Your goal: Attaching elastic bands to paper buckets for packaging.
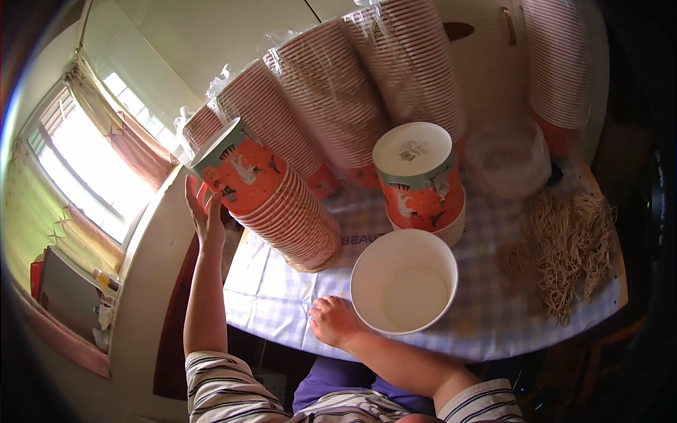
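Orange-red paper tub stk., nested, bases up; 1 white open tub nr. front.
Stk. on L side of checked cloth; L hand at its outer side, fingers apart; R hand well apart from L, loosely curled beside open tub, any grip: can't tell. Short upturned stk. behind open tub. Handling (judged): L palm flat, light pressure, keep rims seated; don't squeeze walls.

Rightmost cup stack cut off by upper edge; label on upturned cup unreadable (too small).
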Available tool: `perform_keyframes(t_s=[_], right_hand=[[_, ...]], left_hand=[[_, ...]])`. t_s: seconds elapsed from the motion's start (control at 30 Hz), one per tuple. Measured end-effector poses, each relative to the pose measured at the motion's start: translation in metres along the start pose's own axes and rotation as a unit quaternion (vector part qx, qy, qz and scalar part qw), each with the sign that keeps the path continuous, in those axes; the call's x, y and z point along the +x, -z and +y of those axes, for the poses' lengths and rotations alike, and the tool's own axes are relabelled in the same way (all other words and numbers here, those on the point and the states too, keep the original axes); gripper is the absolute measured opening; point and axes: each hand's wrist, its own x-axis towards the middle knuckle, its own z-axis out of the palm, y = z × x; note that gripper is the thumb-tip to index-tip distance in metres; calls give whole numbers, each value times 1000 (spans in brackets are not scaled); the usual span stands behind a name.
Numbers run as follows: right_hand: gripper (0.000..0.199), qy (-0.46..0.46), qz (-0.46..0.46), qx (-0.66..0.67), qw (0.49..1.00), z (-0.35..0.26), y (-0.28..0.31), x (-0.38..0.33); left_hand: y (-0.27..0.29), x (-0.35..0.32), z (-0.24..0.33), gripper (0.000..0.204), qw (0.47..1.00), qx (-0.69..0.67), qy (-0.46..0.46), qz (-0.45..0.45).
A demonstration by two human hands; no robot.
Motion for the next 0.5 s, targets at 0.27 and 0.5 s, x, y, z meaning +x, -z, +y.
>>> perform_keyframes(t_s=[0.27,0.5], right_hand=[[13,-3,15,-9,1000,3,-3,0],[15,7,-17,-28,999,2,-7,3]], left_hand=[[9,-22,-31,77,965,-113,237,13],[1,-68,-109,81,868,-204,449,-55]])
